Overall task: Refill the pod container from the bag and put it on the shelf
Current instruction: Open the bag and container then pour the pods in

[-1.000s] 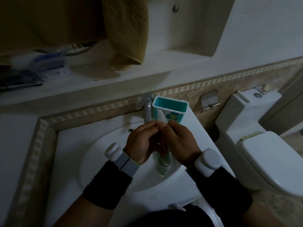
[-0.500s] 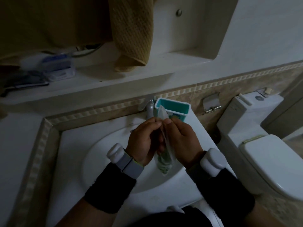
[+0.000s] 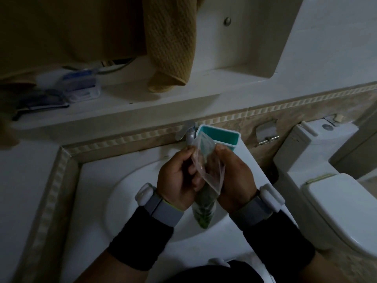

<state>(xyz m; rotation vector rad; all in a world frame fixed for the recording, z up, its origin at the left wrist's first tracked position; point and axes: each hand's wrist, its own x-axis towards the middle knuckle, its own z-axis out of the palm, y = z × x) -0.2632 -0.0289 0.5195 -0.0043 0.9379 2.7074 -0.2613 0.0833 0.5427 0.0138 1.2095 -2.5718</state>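
Clear bag [image 3: 210, 174] in both hands, faucet [image 3: 188, 133] beside container [image 3: 222, 137]

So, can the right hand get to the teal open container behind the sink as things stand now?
Probably yes, but not at once. The teal open-topped plastic container stands just beyond the right hand with nothing between them. Yet that hand and the left hand both grip the clear plastic bag.

Over the sink [image 3: 126, 193], the left hand [image 3: 179, 180] and right hand [image 3: 234, 180] pinch the clear bag's [image 3: 206, 166] top edges apart, green pods sagging at its bottom. The teal container [image 3: 224, 139] stands open just behind, beside the tap [image 3: 188, 133]. A towel [image 3: 171, 43] hangs above the shelf [image 3: 142, 107].
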